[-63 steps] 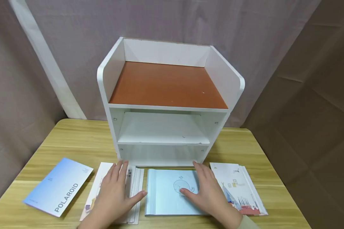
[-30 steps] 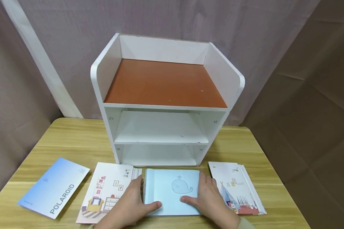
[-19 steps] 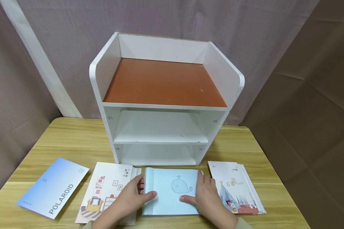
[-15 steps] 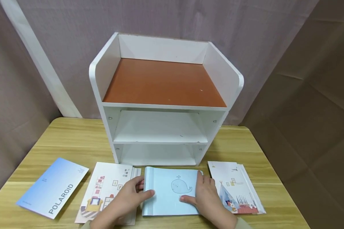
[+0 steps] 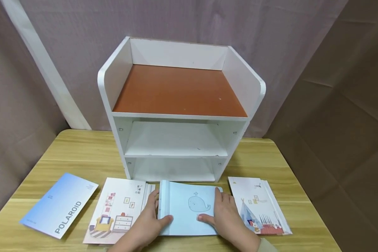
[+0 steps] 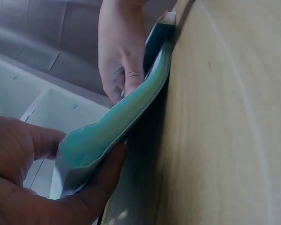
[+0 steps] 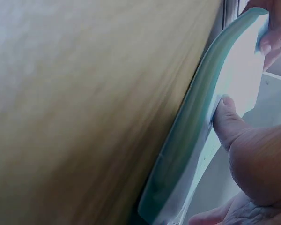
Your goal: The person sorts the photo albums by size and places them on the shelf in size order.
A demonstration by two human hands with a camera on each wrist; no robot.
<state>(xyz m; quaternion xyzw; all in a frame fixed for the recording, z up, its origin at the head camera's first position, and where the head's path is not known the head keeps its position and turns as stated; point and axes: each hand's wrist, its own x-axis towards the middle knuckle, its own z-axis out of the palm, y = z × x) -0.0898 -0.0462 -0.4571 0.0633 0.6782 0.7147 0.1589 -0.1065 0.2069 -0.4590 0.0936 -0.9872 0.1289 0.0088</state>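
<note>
In the head view, the blue book (image 5: pixel 189 222) lies in front of the shelf (image 5: pixel 179 91), between the house book (image 5: pixel 113 211) and the tent book (image 5: pixel 259 203). The left hand (image 5: pixel 148 222) grips its spine end, thumb on the cover; the right hand (image 5: pixel 229 217) holds the opposite end, thumb likewise on top. The Polaroid book (image 5: pixel 60 206) lies apart at the far left of the tabletop (image 5: pixel 258 154). The step in hand looks like picking up the blue book.

In the left wrist view, the left hand's digits stand on both faces of the blue book's end. That end is raised, with a dark gap under it, and the book bends toward the right hand's end, which sits close to the tabletop.

In the right wrist view, the right thumb (image 7: pixel 229 122) presses the cover; the fingers' full hold is hard to make out. The next move seems to call for the right end to rise level with the left, both hands pinching firmly enough that the pages do not sag.
</note>
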